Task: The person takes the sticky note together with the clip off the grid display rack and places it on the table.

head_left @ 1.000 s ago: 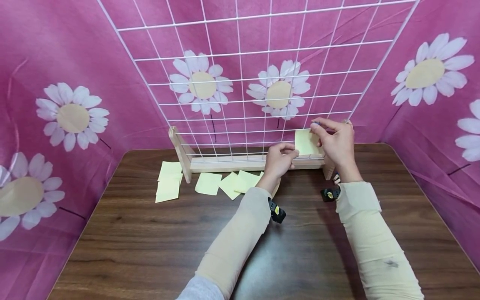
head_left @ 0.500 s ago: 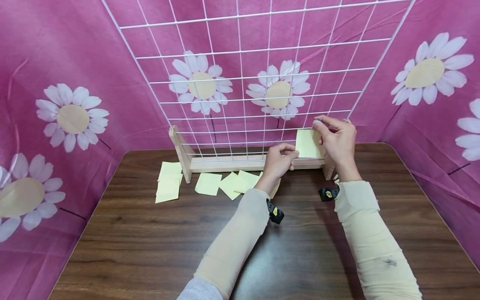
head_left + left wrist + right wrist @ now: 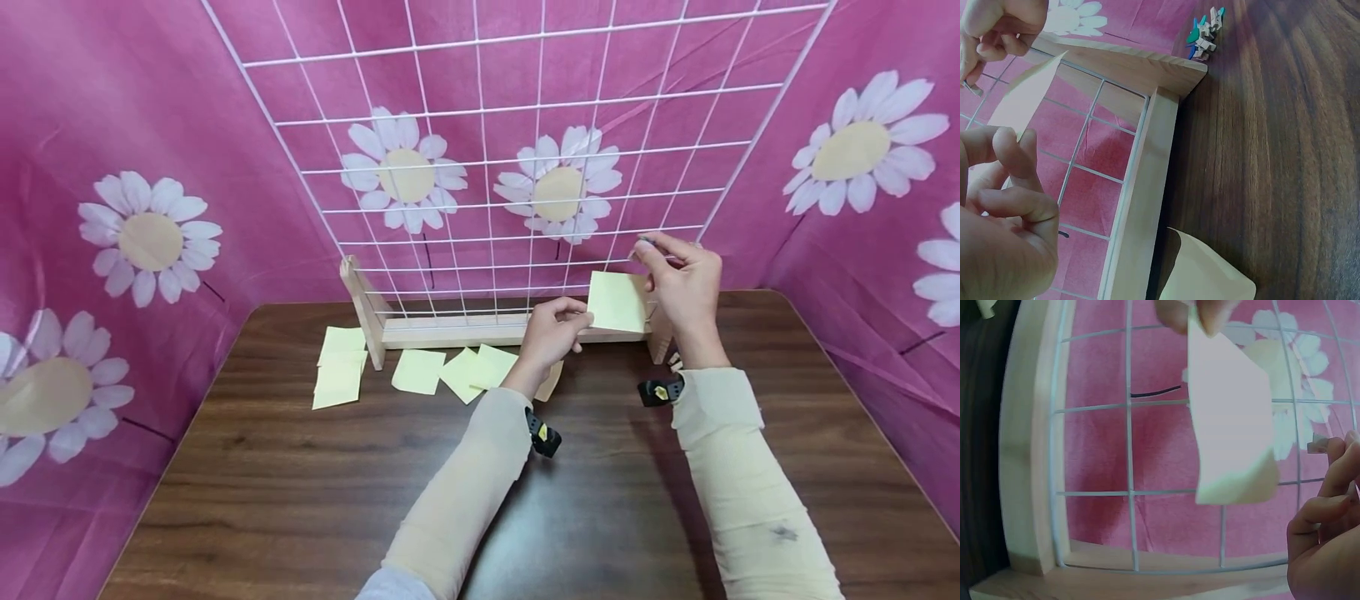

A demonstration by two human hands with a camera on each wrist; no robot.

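Observation:
A square yellow sticky note (image 3: 617, 302) is up in front of the lower right of the white wire grid (image 3: 491, 198). My left hand (image 3: 551, 333) pinches its left edge between thumb and fingertips. To the note's right, my right hand (image 3: 686, 283) pinches a small clothespin (image 3: 1317, 445), whose pale end sticks out past the fingertips in the right wrist view; the rest of it is hidden by the fingers. In that view the note (image 3: 1232, 425) is apart from the right hand.
The grid stands in a wooden base (image 3: 450, 333). Several yellow notes (image 3: 418, 371) lie on the brown table (image 3: 285, 483), some overlapping. A curled tan paper (image 3: 550, 382) is near my left wrist. Small clothespins (image 3: 1205, 37) with blue and green parts lie beyond the base's right end.
The note has moved a little lower and forward from the grid with my left hand. My right hand has shifted slightly right, away from the note, still pinching the clothespin.

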